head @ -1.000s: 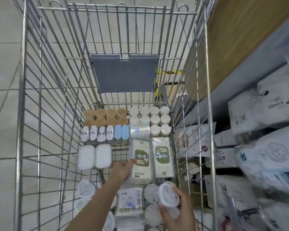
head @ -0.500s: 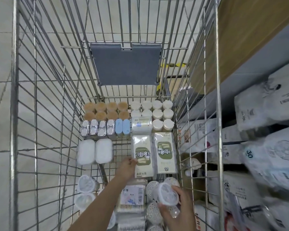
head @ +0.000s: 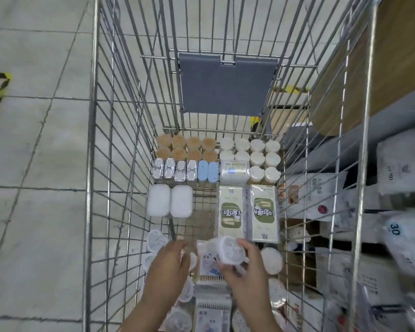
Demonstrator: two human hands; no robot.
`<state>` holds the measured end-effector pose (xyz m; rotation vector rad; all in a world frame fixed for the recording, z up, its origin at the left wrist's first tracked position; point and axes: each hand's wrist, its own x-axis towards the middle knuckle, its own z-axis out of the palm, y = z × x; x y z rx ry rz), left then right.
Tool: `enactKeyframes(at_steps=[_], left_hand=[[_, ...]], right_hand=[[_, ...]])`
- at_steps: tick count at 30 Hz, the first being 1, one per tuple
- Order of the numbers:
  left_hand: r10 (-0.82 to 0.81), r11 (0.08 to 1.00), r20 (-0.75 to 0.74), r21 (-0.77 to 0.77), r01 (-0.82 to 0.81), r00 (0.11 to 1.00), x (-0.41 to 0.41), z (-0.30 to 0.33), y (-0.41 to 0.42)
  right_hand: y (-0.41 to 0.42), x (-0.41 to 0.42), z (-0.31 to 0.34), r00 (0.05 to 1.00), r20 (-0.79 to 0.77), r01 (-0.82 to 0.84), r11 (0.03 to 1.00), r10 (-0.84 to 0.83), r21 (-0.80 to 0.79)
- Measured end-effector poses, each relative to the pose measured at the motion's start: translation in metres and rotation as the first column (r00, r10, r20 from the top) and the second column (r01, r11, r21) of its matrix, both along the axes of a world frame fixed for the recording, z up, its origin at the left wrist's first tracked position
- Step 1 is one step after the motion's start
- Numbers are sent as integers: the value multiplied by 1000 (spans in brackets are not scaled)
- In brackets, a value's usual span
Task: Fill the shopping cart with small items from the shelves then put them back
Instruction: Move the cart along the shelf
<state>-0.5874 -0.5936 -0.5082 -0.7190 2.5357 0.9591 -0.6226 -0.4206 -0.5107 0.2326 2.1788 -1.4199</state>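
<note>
Packs (head: 231,211) reading 哇噻 lie beyond right hand (head: 246,267) gripping tub (head: 230,249)

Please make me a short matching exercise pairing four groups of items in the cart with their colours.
Items:
1. round tubs in the far left corner
2. round tubs in the far right corner
3. two rounded boxes beside the silver ones
4. two upright packets

Colours:
A. light blue
B. olive green and white
C. tan
D. cream white

Pairs: 1-C, 2-D, 3-A, 4-B
</note>
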Motion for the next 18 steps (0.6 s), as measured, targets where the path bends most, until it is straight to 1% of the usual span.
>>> enactKeyframes(at_steps=[1, 2, 6, 10, 12, 14, 18], left_hand=[[-57, 993, 6, -104, 57, 998, 17, -3, -5], [-102, 981, 35, -162, 106, 994, 33, -7, -9], [-173, 926, 156, -312, 215, 972, 62, -33, -18], [-246, 894, 201, -332, 302, 948, 67, -46, -18], [-241, 897, 191, -329, 293, 952, 67, -50, -17], [-225, 904, 180, -327, 274, 958, 65, -50, -17], [-186, 921, 177, -312, 235, 966, 64, -52, -17]], right_hand=[[-12, -2, -2, 999, -17, -44, 999, 44, 9], [-25, -4, -3, 995, -36, -92, 996, 93, 15], [-71, -10, -15, 960, -61, -266, 959, 272, 98], [-96, -8, -36, 935, -67, -327, 922, 347, 207], [-103, -7, -44, 918, -2, -380, 882, 396, 280], [-105, -7, -51, 894, 34, -436, 849, 447, 297], [-105, -8, -58, 852, 18, -508, 816, 524, 275]])
